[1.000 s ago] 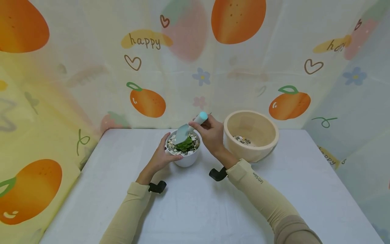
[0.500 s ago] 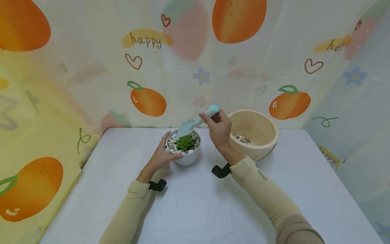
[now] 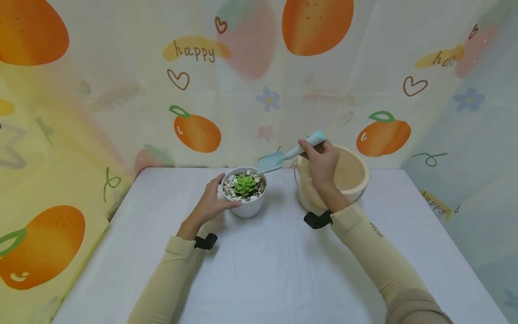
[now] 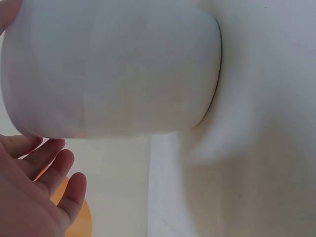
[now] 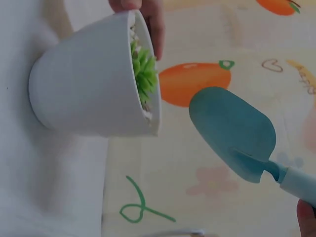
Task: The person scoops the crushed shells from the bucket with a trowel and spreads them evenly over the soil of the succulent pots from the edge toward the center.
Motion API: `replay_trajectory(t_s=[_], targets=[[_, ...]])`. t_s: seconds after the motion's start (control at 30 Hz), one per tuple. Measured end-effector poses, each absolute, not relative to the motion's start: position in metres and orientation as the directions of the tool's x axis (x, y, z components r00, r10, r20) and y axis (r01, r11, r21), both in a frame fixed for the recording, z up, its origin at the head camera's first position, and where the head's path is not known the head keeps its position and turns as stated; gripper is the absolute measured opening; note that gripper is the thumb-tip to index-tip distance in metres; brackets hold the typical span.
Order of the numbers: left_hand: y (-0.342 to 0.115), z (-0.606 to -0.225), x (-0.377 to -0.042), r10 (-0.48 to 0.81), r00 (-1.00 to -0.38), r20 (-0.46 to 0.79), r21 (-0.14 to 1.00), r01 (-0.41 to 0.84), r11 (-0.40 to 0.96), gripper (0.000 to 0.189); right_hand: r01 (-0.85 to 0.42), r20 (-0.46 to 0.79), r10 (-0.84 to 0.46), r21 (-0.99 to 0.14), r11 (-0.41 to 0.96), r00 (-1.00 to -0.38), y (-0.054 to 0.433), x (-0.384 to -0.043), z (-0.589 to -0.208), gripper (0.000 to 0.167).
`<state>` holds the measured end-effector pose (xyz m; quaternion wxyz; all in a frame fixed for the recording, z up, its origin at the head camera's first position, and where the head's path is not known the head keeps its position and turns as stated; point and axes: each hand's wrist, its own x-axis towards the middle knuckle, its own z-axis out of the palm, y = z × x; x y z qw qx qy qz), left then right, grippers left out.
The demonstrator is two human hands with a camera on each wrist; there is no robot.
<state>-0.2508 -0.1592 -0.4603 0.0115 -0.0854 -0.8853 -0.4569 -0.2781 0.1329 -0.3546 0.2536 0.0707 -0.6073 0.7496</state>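
Note:
A white flowerpot (image 3: 248, 209) stands upright on the table, holding a green succulent (image 3: 245, 185) ringed by pale pebbles (image 3: 231, 191). My left hand (image 3: 210, 201) grips its left side near the rim, thumb in front and fingers around the back; the left wrist view has the pot wall (image 4: 113, 69) close up beside the fingers (image 4: 59, 168). In my right hand (image 3: 325, 167) is a small light-blue trowel (image 3: 272, 161), held by its handle. Its blade (image 5: 232, 128) hangs above and right of the pot, apart from it, and no pebbles show on the visible face.
A large beige bowl-shaped planter (image 3: 353, 173) stands at the back right, partly behind my right hand. White cloth (image 3: 259, 270) covers the table. A fruit-printed curtain (image 3: 238, 103) rises along the table's back edge.
My right hand has drawn the trowel up and to the right, from over the succulent to beyond the pot's rim. The left hand has kept its hold on the pot.

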Motion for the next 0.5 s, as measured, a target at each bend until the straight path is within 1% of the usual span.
replay_trajectory(t_s=[0.23, 0.5], targets=[[-0.162, -0.451, -0.251, 0.159, -0.979, 0.124, 0.807, 0.193, 0.558, 0.108, -0.414, 0.318, 0.318, -0.858, -0.304, -0.893, 0.155, -0.281, -0.349, 0.011], [-0.160, -0.442, -0.251, 0.154, -0.979, 0.134, 0.801, 0.198, 0.564, 0.109, -0.380, 0.259, 0.341, -0.854, -0.357, -0.903, 0.172, -0.280, -0.343, 0.012]])
